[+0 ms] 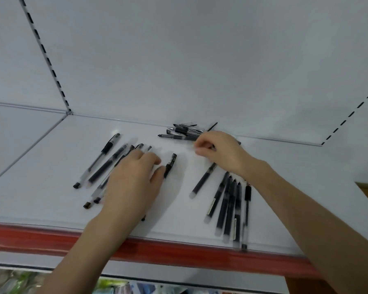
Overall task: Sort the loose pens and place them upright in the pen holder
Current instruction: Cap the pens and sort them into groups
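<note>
White metal shelf (51, 158) with a red front strip (30, 236) carries all the pens, and no pen holder is in view.

At the left, a fanned row of pens (106, 158) lies with its long axes running from near-left to far-right. The left hand (132, 179) rests flat on that row, fingers together and laid over the barrels, thumb spread out to the right, where it touches a lone black-capped pen (170, 165) that points the same way.

Further right and far back, against the rear wall, sits a loose pile of pens (181, 132) whose axes run crosswise, left to right. The right hand (217, 151) is at the right end of that pile, fingers curled down. Whether they pinch a pen cannot be told, since the hand hides their tips. It is clearly the nearer hand for that pile, so any pull would probably run along the barrels, to the right.

Near the front edge on the right, a sorted bunch of dark pens (229, 206) lies side by side, running near to far.
</note>
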